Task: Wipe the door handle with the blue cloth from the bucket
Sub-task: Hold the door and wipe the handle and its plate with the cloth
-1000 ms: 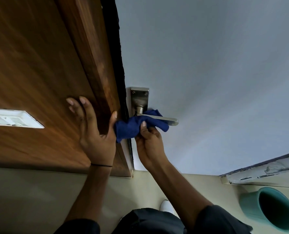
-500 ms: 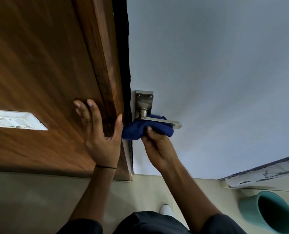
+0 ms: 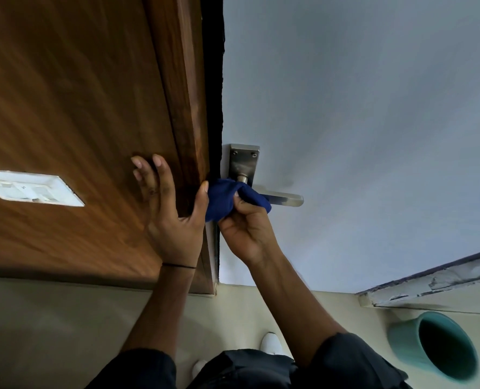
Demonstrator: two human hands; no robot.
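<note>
Left of the door handle, a dark wooden frame carries a white switch plate. Well below and right of the handle, the teal bucket sits on the floor, and your white shoe shows below the handle. The blue cloth is bunched over the handle's inner end, hiding that stretch of the lever. Your right hand grips the cloth from beneath, fingers curled round it. Your left hand lies flat on the wood left of the handle, fingers straight, thumb just beside the cloth.
</note>
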